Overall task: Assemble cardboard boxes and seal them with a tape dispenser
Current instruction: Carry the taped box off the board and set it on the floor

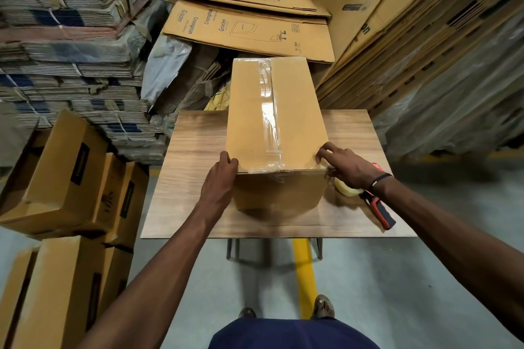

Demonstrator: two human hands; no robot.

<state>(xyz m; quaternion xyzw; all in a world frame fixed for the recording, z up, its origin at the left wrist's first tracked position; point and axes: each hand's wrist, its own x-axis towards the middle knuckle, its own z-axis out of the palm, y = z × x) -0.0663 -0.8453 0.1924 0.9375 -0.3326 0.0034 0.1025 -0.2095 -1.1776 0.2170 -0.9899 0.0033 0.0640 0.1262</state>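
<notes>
1. The left hand (220, 176) is reaching forward from an outstretched arm, fingers curling over an edge.
2. The right hand (344, 166) is reaching far-left, fingertips bent and pressing down.
</notes>
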